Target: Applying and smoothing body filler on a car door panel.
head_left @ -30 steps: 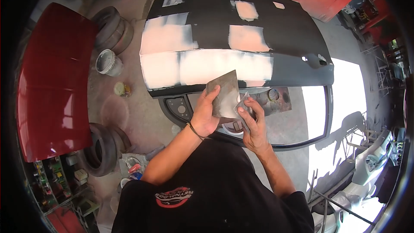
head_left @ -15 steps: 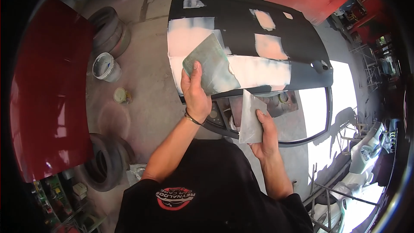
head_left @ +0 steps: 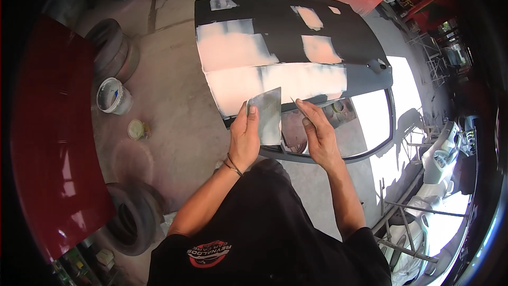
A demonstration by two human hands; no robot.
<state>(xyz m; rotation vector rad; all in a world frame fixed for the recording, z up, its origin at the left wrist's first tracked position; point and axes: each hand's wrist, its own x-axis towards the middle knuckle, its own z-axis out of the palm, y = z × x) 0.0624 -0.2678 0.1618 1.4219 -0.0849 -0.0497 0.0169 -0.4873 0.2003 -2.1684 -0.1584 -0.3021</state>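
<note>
My left hand [head_left: 244, 137] is closed on a flat grey-green plate [head_left: 269, 119], thumb on its face, the plate's streaked side toward me. My right hand [head_left: 321, 139] pinches a thin flat spreader [head_left: 295, 103], seen almost edge-on, thumb below and fingers along it. The two tools are a short gap apart. Beyond them lies a black car door panel [head_left: 264, 26], its window frame toward me. Pale pink and white filler patches [head_left: 227, 47] cover part of it, the widest on its left and near side. Both hands are above the near edge of the panel.
At the left stands a large dark red body panel [head_left: 58, 143], with stacked tyres [head_left: 111, 47] and another tyre [head_left: 127, 222] beside it. A white bucket [head_left: 114, 96] and a small tub [head_left: 137, 130] sit on the floor. Metal stands and car parts [head_left: 442, 153] crowd the right.
The plate has come down and nearer me, off the view of the filler. My right hand has risen and turned its spreader from broadside to edge-on. The whole view has shifted slightly.
</note>
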